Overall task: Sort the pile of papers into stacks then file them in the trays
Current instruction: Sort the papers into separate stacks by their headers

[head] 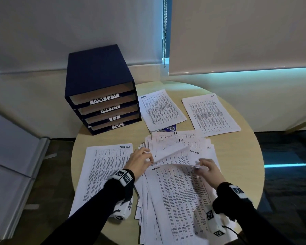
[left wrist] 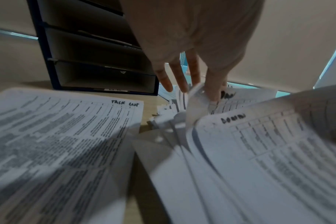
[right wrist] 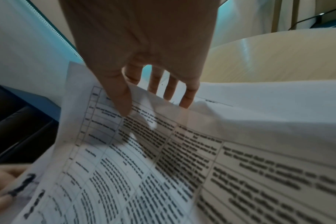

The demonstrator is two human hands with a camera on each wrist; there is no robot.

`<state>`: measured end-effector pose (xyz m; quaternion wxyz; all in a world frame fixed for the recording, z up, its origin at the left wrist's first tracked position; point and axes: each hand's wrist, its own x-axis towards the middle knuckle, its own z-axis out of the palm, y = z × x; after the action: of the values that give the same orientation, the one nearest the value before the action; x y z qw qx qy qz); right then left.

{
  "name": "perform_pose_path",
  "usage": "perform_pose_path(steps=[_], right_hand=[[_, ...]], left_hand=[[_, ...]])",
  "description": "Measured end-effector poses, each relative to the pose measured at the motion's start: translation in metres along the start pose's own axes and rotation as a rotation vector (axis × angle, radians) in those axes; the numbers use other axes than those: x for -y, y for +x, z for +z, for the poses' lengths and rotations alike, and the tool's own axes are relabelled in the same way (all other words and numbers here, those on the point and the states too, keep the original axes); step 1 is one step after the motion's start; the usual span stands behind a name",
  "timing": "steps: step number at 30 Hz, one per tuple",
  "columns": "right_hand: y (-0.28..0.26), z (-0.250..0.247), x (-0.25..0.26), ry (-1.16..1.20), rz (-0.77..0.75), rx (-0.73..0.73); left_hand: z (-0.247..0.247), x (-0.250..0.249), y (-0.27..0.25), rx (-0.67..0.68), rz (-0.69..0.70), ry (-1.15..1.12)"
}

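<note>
Round tabletop [head: 237,188] carries our loose pile of papers [head: 175,200]; both hands, left hand [head: 140,159] and right hand [head: 208,169], pinch one thin, floppy sheet [head: 177,159] by its corners, lifting lightly to avoid creasing.

Matt printed paper sheets [head: 180,200] lie on a smooth pale wood-look table [head: 237,156] beside matt navy card trays [head: 99,71].

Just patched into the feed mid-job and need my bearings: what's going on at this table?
A person is sorting papers on a round table. Both hands work the unsorted pile: the right hand pinches a lifted sheet while the left hand holds sheets at the pile's far edge. Three stacks are started: TASK LIST, ADMIN and HR. The labelled trays look empty from the front.
</note>
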<state>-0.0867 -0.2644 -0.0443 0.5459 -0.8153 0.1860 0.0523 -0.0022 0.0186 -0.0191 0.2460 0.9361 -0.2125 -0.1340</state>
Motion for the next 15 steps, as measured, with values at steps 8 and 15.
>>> perform_pose_path(steps=[8,15], right_hand=[[0.004,0.004,0.004,0.100,0.010,0.081],[-0.013,-0.006,-0.011,0.104,0.053,0.172]], left_hand=[[0.003,-0.005,-0.002,0.213,-0.142,-0.394],[0.011,-0.006,0.007,0.119,-0.094,-0.097]])
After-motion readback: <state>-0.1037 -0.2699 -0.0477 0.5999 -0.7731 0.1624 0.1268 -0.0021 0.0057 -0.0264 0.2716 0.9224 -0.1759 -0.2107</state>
